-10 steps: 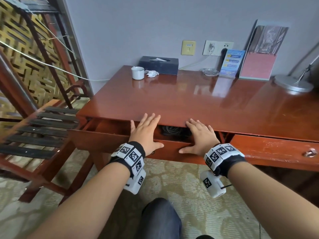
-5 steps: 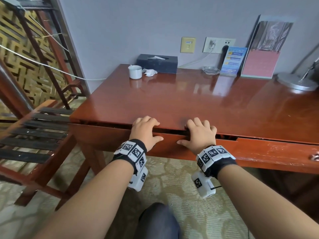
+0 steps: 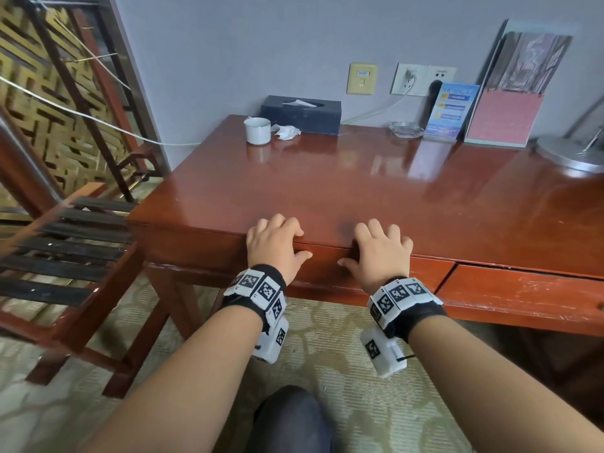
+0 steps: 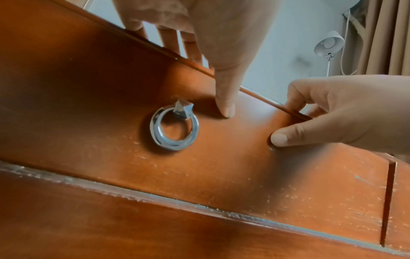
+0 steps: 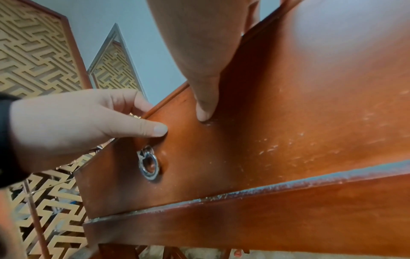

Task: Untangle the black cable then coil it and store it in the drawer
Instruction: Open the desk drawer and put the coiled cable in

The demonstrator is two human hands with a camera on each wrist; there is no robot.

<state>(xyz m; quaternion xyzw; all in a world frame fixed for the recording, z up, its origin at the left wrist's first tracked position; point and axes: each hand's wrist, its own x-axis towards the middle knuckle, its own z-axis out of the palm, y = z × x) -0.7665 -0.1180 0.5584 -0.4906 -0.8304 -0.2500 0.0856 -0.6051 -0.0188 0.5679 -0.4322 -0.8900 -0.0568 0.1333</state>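
Black cable: not visible in any view; presumably inside the shut drawer, cannot confirm.
Drawer [image 3: 323,266]: left one of the desk [image 3: 327,191], front flush with the frame. Ring pull [image 4: 174,126] hangs free, untouched.
Left hand [image 3: 274,246]: fingers spread and bent over the desk edge, thumb tip pressed on the drawer front beside the ring.
Right hand [image 3: 380,253]: just beside it, same pose, thumb on the front.
Step, as judged: final one, pushing the drawer closed; appears complete.
Next move: lift both hands off; no force needed.
Nearby: cup [image 3: 258,130], tissue box [image 3: 300,114] at the back.
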